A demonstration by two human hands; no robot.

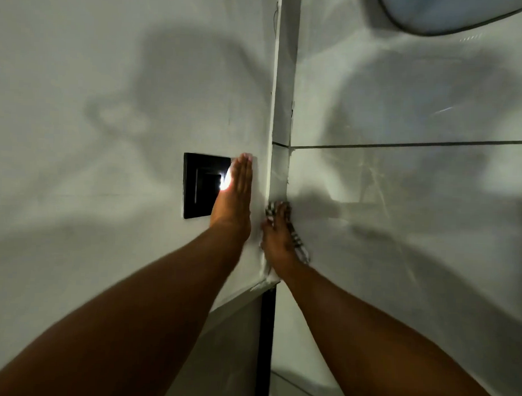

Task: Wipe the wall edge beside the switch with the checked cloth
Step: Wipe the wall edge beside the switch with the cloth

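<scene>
A black square switch [199, 185] sits on the pale wall, with a bright glare at its right side. My left hand [234, 194] lies flat on the wall with its fingers straight and together, covering the switch's right edge. Just right of it runs the vertical wall edge [282, 109]. My right hand [278, 231] presses the checked cloth [298, 242] against that edge, a little below the level of the switch. The cloth shows around my fingers and hangs down under my wrist.
Glossy pale tiles [401, 202] with a horizontal grout line cover the wall right of the edge. A rounded pale fixture [455, 12] juts in at the top right. A dark vertical strip [266, 340] runs down below the cloth.
</scene>
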